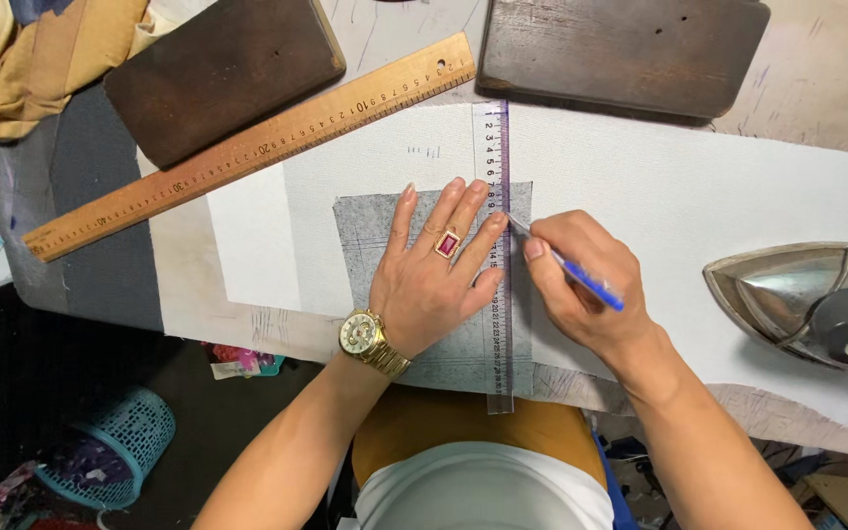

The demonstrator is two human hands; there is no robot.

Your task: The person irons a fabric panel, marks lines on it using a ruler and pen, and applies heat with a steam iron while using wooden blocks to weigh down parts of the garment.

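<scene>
**Ruler pinned, pen at its edge**

White cloth (679, 186) covers most of the desk (817, 88), with a grey patch (370, 236) lying on it. Left hand (434, 275) lies flat with fingers spread on the patch, its fingertips pressing a clear ruler (499, 324) that runs straight toward the person. Right hand (586, 285) is closed around a blue pen (581, 277), whose tip touches the ruler's right edge. A wooden ruler (247, 147) lies slanted at upper left, just beside a dark wooden block (223, 74); a second block (620, 49) sits on the cloth's far edge, above the clear ruler's end. An iron (807, 294) rests at right, well apart from the hands. Below the desk at left stands a blue basket (120, 442).
</scene>
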